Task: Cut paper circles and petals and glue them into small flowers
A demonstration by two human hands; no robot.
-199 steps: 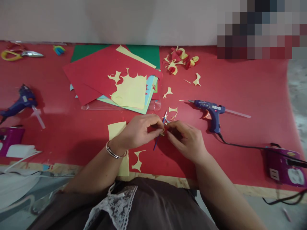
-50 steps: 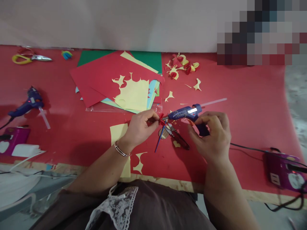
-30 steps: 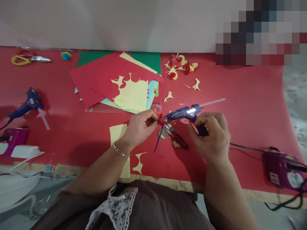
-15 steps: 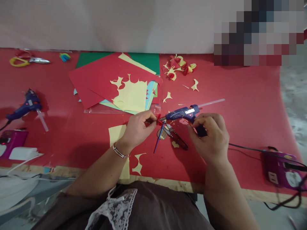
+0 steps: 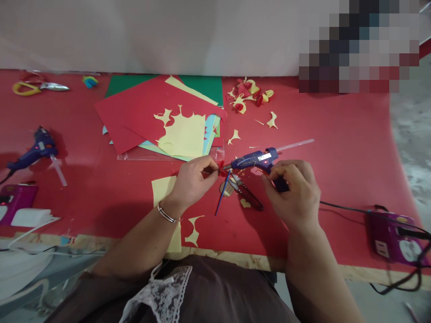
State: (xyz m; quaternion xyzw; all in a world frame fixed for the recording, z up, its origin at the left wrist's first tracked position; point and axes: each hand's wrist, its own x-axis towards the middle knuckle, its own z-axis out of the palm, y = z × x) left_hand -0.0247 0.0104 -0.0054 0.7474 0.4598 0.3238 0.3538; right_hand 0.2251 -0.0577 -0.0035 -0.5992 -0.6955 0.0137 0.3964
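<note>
The glue gun (image 5: 249, 160), which lay on the table (image 5: 336, 116) in the earliest view, is now up in the right hand (image 5: 298, 193), its fingers curled about the handle. The hands no longer work together; the left hand (image 5: 197, 179) pinches a small red piece (image 5: 221, 169) at its fingertips, above the middle of the table, and the nozzle sits right at it. That suggests glue is being put on, though no bead can be made out. Over the last second or so the hands have hardly stirred, so this looks like a steady hold. Room is tight below the nozzle: the blue stick (image 5: 220, 199) slants across the disc (image 5: 229, 190), with the snips (image 5: 251, 197) just beside, so dipping the tip could knock them. Beyond the left hand, the paper stack (image 5: 134, 112) comes near the knuckles, and the yellow strip (image 5: 163, 186) lies partly under the wrist. The wooden edge (image 5: 235, 259) runs along the person's side, well apart from the nozzle. More room lies to the right, but the cable (image 5: 343, 207) runs through it to the purple box (image 5: 393, 242), and may limit a wide swing.
</note>
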